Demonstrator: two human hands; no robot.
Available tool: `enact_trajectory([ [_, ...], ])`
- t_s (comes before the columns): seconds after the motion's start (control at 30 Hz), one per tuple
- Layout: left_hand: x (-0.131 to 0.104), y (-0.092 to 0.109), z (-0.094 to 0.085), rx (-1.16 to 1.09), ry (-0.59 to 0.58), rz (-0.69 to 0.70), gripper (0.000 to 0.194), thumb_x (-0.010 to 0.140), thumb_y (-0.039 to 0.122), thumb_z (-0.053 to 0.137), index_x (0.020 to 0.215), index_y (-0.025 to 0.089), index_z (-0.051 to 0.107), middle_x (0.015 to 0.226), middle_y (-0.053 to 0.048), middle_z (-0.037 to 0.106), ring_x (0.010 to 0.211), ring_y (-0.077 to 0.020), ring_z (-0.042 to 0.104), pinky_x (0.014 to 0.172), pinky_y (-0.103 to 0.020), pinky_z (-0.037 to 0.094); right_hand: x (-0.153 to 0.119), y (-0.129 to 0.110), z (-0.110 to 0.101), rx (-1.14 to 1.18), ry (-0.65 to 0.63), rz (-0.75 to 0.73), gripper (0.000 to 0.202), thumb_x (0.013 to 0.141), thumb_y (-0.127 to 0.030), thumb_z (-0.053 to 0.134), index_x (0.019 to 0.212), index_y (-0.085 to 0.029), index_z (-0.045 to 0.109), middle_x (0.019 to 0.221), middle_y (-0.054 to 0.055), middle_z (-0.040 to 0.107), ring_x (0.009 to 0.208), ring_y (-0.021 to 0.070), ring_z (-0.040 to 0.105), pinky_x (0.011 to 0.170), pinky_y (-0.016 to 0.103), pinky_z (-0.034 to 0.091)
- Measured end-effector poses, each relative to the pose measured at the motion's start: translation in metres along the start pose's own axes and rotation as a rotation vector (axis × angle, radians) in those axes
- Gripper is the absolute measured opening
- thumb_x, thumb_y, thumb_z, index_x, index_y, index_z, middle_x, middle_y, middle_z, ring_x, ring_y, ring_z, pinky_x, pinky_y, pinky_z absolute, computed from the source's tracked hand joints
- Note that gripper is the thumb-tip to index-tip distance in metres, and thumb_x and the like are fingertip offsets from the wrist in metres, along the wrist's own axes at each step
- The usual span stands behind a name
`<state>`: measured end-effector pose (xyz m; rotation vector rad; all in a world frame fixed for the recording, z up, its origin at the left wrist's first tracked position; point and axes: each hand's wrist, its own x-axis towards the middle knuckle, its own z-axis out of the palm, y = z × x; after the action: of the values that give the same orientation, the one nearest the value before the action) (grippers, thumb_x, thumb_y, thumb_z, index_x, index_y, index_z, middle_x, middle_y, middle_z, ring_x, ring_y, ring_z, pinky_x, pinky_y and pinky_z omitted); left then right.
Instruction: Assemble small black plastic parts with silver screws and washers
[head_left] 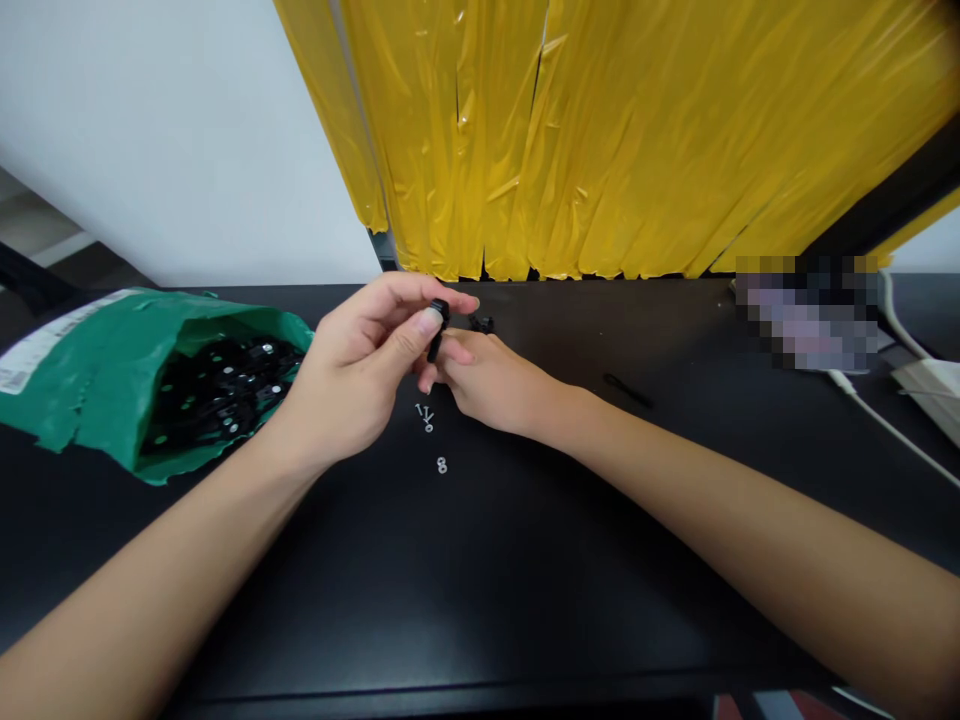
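Note:
Pinched between the thumb and index finger of my left hand (360,360) is a small black plastic part (438,330), held upright above the table. My right hand (487,380) is close against it, just right of and below the part. Its fingers are curled in and mostly hidden, so what they hold cannot be made out. On the table below lie a few small silver screws (424,411), a loose nut (429,428) and a pair of nuts (442,465). Another small black piece (482,324) lies behind my right hand.
An open green plastic bag (90,365) full of black parts (225,390) lies at the left. To the right are a thin black item (628,390), a blurred-out object (814,315) and a white cable (900,440). Yellow plastic sheeting (600,140) hangs behind the black table (480,590).

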<state>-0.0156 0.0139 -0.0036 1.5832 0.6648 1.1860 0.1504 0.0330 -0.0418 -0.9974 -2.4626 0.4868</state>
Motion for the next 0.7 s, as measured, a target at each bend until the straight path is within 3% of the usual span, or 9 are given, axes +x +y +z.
enact_trajectory([
  [0.17, 0.003, -0.005, -0.004, 0.005, -0.047, 0.064, 0.01, 0.098, 0.03, 0.073, 0.106, 0.025, 0.074, 0.086, 0.0, 0.073, 0.075, -0.0138, 0.066, 0.058, -0.027, 0.05, -0.001, 0.002, 0.001, 0.011, 0.033, 0.04, 0.025, 0.099, -0.002, 0.048, 0.104, -0.016, 0.067, 0.112, 0.01, 0.07, 0.098, 0.0192, 0.066, 0.09, 0.032, 0.051],
  [0.4, 0.002, -0.007, -0.005, 0.03, -0.037, 0.069, 0.01, 0.098, 0.032, 0.074, 0.108, 0.03, 0.074, 0.088, 0.0, 0.069, 0.078, -0.0142, 0.064, 0.065, -0.028, 0.054, -0.011, -0.006, -0.014, 0.051, 0.072, 0.07, 0.026, 0.099, -0.002, 0.049, 0.102, -0.017, 0.069, 0.109, 0.008, 0.076, 0.096, 0.0191, 0.069, 0.086, 0.03, 0.05],
  [0.53, 0.002, -0.009, -0.007, 0.118, -0.084, 0.155, 0.011, 0.102, 0.03, 0.069, 0.113, 0.027, 0.071, 0.087, 0.001, 0.07, 0.075, -0.0119, 0.066, 0.064, -0.024, 0.054, -0.025, -0.013, -0.035, 0.251, 0.214, 0.151, 0.019, 0.098, -0.009, 0.059, 0.096, -0.018, 0.076, 0.094, 0.004, 0.08, 0.086, 0.0183, 0.071, 0.082, 0.031, 0.05],
  [0.7, -0.004, -0.008, -0.001, 0.366, -0.141, 0.231, 0.015, 0.105, 0.018, 0.058, 0.116, 0.024, 0.067, 0.091, 0.0, 0.073, 0.075, -0.0115, 0.069, 0.067, -0.023, 0.056, -0.042, -0.016, -0.051, 0.611, 0.362, 0.253, 0.015, 0.096, -0.01, 0.065, 0.095, -0.016, 0.079, 0.091, 0.002, 0.078, 0.076, 0.013, 0.066, 0.072, 0.027, 0.052],
])
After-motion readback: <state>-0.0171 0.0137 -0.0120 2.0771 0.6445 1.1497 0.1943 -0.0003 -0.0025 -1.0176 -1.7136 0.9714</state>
